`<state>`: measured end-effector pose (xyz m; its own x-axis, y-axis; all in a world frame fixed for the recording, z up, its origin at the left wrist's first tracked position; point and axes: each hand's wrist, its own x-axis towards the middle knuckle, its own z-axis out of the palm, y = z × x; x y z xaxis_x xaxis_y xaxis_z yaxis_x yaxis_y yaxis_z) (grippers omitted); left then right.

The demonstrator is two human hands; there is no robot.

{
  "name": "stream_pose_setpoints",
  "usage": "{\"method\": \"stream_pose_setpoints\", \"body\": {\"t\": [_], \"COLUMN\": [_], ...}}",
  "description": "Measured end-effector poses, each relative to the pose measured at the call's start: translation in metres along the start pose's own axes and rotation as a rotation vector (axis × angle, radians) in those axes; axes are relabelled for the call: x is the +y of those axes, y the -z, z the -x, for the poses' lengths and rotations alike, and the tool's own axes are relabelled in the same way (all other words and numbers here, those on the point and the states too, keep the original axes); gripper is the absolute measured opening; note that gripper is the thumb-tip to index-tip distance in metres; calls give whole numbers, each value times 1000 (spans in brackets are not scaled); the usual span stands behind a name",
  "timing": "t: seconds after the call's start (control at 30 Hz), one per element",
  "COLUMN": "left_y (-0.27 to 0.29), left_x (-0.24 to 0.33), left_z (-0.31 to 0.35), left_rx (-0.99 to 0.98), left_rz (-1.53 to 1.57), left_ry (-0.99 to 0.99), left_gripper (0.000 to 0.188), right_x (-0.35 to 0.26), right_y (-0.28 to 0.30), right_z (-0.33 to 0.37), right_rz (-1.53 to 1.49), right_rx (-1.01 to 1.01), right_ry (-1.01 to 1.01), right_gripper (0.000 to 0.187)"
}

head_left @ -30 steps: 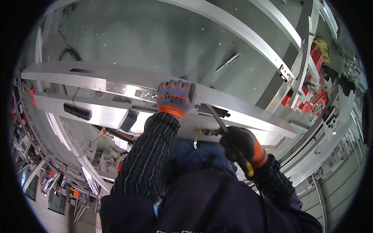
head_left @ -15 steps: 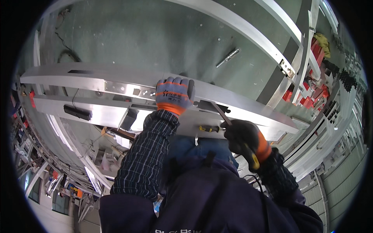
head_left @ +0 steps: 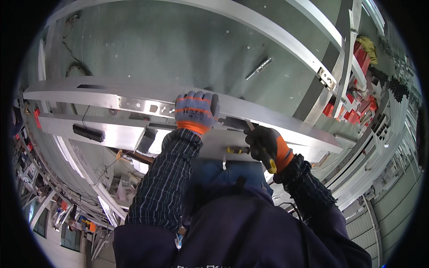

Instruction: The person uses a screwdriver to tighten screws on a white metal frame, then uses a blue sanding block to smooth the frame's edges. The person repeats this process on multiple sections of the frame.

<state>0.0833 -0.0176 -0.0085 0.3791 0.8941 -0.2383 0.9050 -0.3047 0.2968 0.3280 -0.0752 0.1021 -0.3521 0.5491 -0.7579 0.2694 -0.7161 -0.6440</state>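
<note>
My left hand, in a grey and orange glove, is closed over a long silver aluminium profile with its fingers over the far edge. To its right, my right hand, in a dark glove with an orange cuff, grips a flat-bladed hand tool with a black-and-yellow handle; it looks like a file. The blade points away from me toward the profile's near side, beside a dark slot, and is mostly hidden by the hand. A metal plate with holes shows in the profile left of my left hand.
A yellow-and-black handled tool lies on the nearer metal bar. A black handle-like part sits farther left. Beyond the profile, a slim metal tool lies on the green surface. A curved-looking metal frame crosses behind; red parts are piled right.
My right hand has moved left and slightly away from me with the tool, closer to my left hand. The left hand keeps its hold on the profile.
</note>
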Motion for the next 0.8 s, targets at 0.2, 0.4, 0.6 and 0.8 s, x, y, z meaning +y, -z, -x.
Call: {"method": "stream_pose_setpoints", "body": {"t": [0.2,0.4,0.6,0.8], "left_y": [-1,0,-1,-1], "left_x": [-2,-1,0,0], "left_z": [0,-2,5,-3], "left_rx": [-18,10,0,-6], "left_rz": [19,26,13,30], "left_ry": [32,6,29,8], "left_gripper": [21,21,22,23], "right_x": [-9,16,-8,21], "right_y": [28,8,37,11], "right_z": [66,7,65,0], "right_rz": [-580,-484,-797,-116], "right_rx": [11,73,78,16], "right_ry": [-365,-239,-581,-19], "right_gripper": [25,30,33,28]}}
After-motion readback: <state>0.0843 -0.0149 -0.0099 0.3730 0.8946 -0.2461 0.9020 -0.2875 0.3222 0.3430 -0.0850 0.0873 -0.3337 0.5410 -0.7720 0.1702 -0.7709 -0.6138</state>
